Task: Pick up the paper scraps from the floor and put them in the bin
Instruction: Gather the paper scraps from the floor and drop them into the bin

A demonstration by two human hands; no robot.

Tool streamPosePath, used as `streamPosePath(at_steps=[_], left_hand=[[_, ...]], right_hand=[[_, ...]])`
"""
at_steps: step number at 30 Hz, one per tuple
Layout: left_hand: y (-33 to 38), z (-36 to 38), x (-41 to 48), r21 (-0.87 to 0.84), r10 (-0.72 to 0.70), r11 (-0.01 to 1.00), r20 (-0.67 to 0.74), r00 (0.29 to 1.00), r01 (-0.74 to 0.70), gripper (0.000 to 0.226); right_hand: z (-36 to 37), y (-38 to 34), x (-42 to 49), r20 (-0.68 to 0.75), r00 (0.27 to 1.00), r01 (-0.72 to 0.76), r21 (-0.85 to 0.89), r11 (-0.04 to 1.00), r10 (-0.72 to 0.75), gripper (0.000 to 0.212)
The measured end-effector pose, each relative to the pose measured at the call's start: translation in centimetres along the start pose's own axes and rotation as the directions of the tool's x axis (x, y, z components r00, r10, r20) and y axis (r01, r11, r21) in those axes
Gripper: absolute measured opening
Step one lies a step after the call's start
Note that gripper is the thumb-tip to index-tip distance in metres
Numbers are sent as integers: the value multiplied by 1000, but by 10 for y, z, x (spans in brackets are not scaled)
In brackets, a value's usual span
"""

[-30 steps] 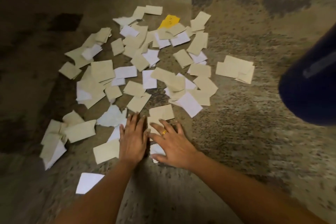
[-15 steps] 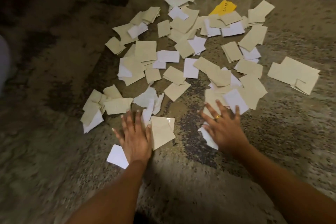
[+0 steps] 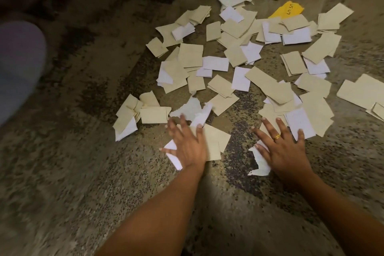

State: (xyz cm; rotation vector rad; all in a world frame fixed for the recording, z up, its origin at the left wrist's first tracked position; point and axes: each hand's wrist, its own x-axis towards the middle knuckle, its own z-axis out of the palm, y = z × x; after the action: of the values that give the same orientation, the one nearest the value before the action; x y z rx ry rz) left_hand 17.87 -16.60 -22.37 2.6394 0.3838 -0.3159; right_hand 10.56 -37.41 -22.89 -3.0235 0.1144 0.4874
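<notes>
– Floor (image 3: 87, 172) mottled and dim; easy to miss pale pieces against it?
– Likely. Paper scraps (image 3: 191, 55) strewn wide across it, from near centre out to far right. Too many for one sweep, so liable to spill off the sides when raked together.
– And the hands?
– Left hand (image 3: 188, 145) and right hand (image 3: 284, 151) flat on the nearest scraps, fingers (image 3: 278, 128) splayed apart, gripping nothing. Could slide loose sheets instead of lifting them. Bin not clearly seen.
– Any writing?
– Only on the yellow scrap (image 3: 287, 9), far right: dark marks, maybe "55", not surely read.
</notes>
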Motion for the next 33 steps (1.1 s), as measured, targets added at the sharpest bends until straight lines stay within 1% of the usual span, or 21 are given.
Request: streamPosePath(at_steps=[2,4,6,7,9,12,14,16,17,19,21,22,23,24,25,27,29,31,33], left_hand=[[12,3,-3,-30,157,987,47,986,-156,62],[19,4,-6,-45,290,956,35,956,-289,67],[17,1,-4,22,367,930,4,930,-367,71],[13,-1,1,65,379,924,-12,925,-377,70],[1,-8,17,100,347,935,-56,936,-341,69],[-20,-27,49,80,235,970,-106,966,-228,63],[-33,-41,67,103,190,979,-143,971,-176,62],[-43,-56,86,69,138,989,-193,971,-127,62],[-49,-64,94,53,92,995,-217,972,-82,63],[-59,-75,109,64,-36,997,-244,969,53,67],[-67,-84,120,25,-187,980,-192,963,195,72],[-69,-86,124,-2,-244,969,-127,961,246,72],[-70,-87,126,2,-272,962,-54,961,272,72],[-71,-86,127,40,-271,962,-1,963,271,71],[-69,-85,126,82,-253,965,23,967,250,70],[-64,-79,119,126,-208,971,13,978,204,69],[-53,-69,106,152,-153,977,-2,988,152,69],[-40,-56,91,165,-65,985,20,998,60,69],[-23,-44,73,165,39,985,71,997,-51,69]], right_hand=[[-3,4,2,8,1000,-17,3,1000,17,62],[-6,7,3,-16,998,-56,14,998,56,60],[-7,10,2,-43,993,-107,50,993,109,57],[-6,10,0,-62,991,-119,65,991,123,57],[-4,10,-4,-97,987,-122,80,989,129,57],[-7,4,-4,-119,986,-100,126,987,115,61],[-12,2,0,-131,985,-94,165,982,116,62],[-15,0,4,-148,984,-76,161,984,101,63],[-17,-1,6,-153,984,-65,156,986,89,63],[-19,-2,10,-160,984,-56,160,986,82,65],[-21,-7,12,-164,984,-35,175,984,64,69],[-22,-11,12,-165,985,-15,177,984,45,70],[-21,-15,11,-170,985,11,172,985,19,70],[-20,-19,10,-177,984,40,163,986,-11,69],[-19,-22,9,-182,982,67,155,986,-38,67],[-16,-29,6,-186,980,101,150,983,-72,67],[-11,-37,4,-179,978,128,117,985,-106,70],[-3,-46,1,-142,979,158,51,986,-150,75],[4,-49,-1,-106,982,156,12,988,-154,74]])
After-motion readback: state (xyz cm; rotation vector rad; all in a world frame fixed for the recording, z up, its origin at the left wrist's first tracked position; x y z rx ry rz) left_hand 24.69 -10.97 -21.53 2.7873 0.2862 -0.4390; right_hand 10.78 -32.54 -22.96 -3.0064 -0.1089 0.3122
